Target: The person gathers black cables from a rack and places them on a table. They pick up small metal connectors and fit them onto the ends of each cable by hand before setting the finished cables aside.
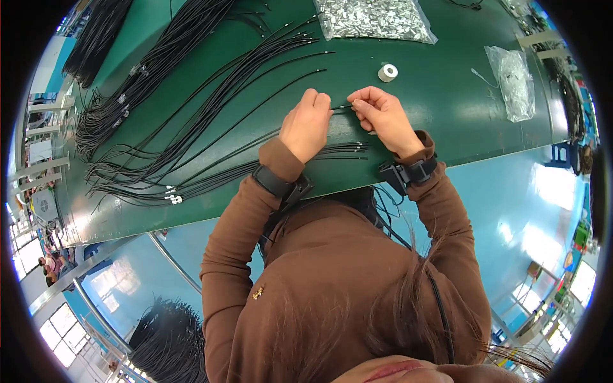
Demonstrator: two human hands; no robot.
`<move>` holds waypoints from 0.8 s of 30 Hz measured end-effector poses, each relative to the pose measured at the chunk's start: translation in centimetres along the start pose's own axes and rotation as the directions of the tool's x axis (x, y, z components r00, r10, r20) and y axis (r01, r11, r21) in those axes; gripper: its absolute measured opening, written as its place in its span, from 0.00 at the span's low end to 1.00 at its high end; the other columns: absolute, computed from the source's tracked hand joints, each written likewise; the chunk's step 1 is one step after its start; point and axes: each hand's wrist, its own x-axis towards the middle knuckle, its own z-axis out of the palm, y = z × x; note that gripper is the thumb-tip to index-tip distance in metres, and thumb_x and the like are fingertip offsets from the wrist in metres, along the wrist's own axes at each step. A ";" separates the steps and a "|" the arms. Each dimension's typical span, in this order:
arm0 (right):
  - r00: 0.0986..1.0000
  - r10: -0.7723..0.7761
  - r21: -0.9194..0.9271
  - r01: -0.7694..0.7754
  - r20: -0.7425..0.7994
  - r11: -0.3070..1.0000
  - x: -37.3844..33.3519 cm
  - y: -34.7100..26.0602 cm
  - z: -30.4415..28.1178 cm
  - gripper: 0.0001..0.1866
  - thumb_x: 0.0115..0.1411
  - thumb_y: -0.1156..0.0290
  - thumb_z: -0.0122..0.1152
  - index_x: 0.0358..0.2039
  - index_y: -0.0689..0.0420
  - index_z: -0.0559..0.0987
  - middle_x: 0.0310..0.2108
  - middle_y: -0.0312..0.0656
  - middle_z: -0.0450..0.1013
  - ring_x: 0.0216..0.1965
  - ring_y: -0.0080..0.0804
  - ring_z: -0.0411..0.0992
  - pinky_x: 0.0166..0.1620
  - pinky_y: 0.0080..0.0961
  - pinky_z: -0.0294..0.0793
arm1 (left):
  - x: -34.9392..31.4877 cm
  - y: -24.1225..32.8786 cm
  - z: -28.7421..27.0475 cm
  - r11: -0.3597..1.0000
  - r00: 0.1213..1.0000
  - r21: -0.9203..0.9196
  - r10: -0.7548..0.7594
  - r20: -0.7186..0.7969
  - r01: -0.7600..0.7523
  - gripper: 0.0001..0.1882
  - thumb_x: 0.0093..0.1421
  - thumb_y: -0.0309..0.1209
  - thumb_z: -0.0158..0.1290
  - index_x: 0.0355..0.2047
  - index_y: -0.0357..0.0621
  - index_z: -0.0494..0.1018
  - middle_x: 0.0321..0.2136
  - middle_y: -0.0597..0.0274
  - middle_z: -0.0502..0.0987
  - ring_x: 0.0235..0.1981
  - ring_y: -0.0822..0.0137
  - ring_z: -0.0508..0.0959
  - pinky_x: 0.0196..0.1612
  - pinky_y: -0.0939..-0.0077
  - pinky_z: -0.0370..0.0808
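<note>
My left hand (306, 124) is closed around a thin black cable (338, 108), whose length trails off to the left over the green table. At the cable's end my right hand (384, 118) pinches with thumb and fingers; whatever small piece sits between the fingertips is too small to make out. Beyond my left hand, loose black cables (220, 96) fan out with small pale pieces near their tips. A second group of black cables (325, 152) lies nearer the front edge, below my left hand.
The green table (440, 96) carries a small white roll (387, 73), a clear bag of small whitish pieces (377, 20) at the far side and another clear bag (513, 86) at right. Thick black cable bundles (172, 45) lie far left. More black strands (169, 345) hang below.
</note>
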 end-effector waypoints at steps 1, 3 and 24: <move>0.978 -0.208 -0.302 0.194 -0.015 0.933 0.1 0.3 0.3 0.08 0.63 0.73 0.55 0.40 0.61 0.75 0.26 0.32 0.68 0.24 0.15 0.62 0.26 0.12 0.63 | -0.1 0.1 0.0 1.000 1.000 -0.016 0.015 -0.017 -0.015 0.06 0.55 0.22 0.52 0.30 0.40 0.66 0.29 0.52 0.67 0.28 0.48 0.72 0.29 0.60 0.72; 0.915 -0.402 -0.569 0.348 0.034 0.745 0.0 0.6 1.0 0.08 0.62 0.72 0.56 0.39 0.62 0.75 0.25 0.31 0.68 0.23 0.15 0.62 0.26 0.13 0.63 | -0.2 0.3 -0.1 0.999 0.999 -0.028 0.029 -0.031 -0.030 0.06 0.55 0.22 0.52 0.30 0.40 0.66 0.29 0.52 0.67 0.28 0.48 0.72 0.29 0.60 0.71; 0.977 0.198 0.412 -0.150 -0.078 0.899 -1.2 -0.1 0.5 0.11 0.64 0.68 0.53 0.39 0.64 0.71 0.35 0.46 0.75 0.27 0.21 0.72 0.23 0.12 0.68 | -0.5 1.0 -0.6 0.981 0.995 -0.193 -0.010 -0.096 -0.009 0.05 0.53 0.22 0.56 0.31 0.42 0.78 0.26 0.57 0.73 0.26 0.60 0.75 0.28 0.71 0.73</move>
